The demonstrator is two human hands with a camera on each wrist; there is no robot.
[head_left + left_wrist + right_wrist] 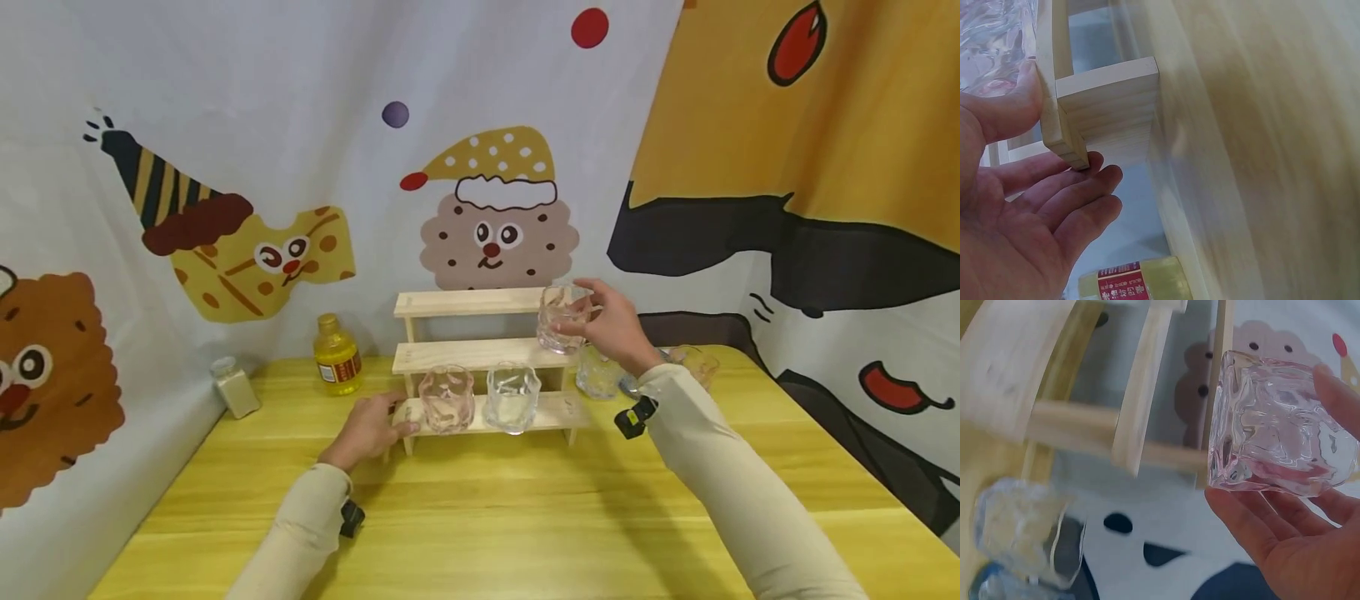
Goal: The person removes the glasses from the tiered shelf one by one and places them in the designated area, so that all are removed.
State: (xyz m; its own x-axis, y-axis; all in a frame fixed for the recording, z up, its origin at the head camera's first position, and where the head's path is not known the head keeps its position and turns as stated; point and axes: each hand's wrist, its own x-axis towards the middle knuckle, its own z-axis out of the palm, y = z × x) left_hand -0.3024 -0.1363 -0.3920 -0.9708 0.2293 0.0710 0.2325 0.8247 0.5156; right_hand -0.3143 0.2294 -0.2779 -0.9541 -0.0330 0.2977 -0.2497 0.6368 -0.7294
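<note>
A pale wooden three-step rack stands on the table. My left hand pinches the left end of its lowest shelf; in the left wrist view the thumb lies on the shelf's upper side and fingertips touch its underside. On that shelf sit a pinkish glass and a clear glass, side by side. My right hand holds another pinkish glass between thumb and fingers, at the right end of the upper shelves. Whether this glass touches a shelf I cannot tell.
A clear glass stands right of the rack, with more glassware behind my right wrist, partly hidden. Left of the rack are a yellow bottle and a small jar. A printed cloth hangs behind the table.
</note>
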